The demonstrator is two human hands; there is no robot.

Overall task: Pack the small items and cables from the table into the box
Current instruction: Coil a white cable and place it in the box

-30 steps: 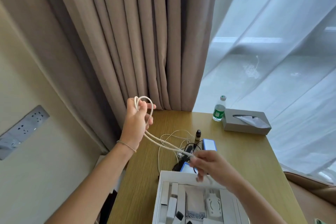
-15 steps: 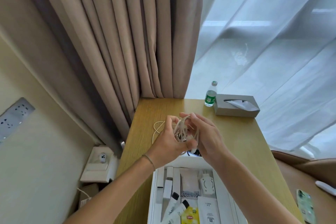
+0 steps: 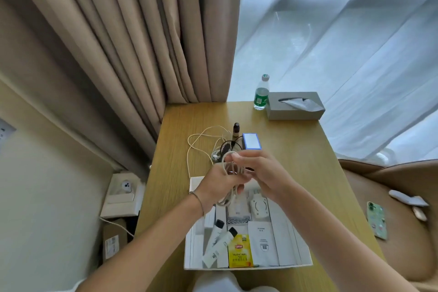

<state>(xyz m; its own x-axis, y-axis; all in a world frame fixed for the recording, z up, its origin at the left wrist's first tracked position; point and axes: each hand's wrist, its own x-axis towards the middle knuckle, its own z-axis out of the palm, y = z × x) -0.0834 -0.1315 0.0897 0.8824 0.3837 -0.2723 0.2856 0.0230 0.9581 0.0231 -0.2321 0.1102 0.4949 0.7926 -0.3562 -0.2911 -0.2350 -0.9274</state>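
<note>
A narrow wooden table (image 3: pixel 296 161) stands against beige curtains (image 3: pixel 132 38) and a sheer white window drape (image 3: pixel 343 31). At the table's near end sits an open white box (image 3: pixel 297 253); its front edge is partly cut off by a pale shape at the bottom of the frame. Above the box's far end, the left hand (image 3: pixel 219 187) is closed around a coiled white cable (image 3: pixel 228 182), loops of which hang below the palm into the box. The right hand (image 3: pixel 258 170) meets it from the other side, fingertips pinching the top of the same coil; the hands hide most of the coil and the box's far wall.

Inside the box lie two white tubes with black caps (image 3: pixel 218 242), a yellow tea packet (image 3: pixel 239 253), a white card (image 3: pixel 262 242) and a round white piece (image 3: pixel 259 207); other contents are hard to make out. Beyond the hands, on the table, a loose white cord (image 3: pixel 201 142) tangles with a dark cable (image 3: pixel 225 147), next to a small dark bottle (image 3: pixel 236 130) and a blue-edged block (image 3: pixel 251 141). Farther back stand a water bottle (image 3: pixel 261 92) and a grey tissue box (image 3: pixel 294 105).
</note>
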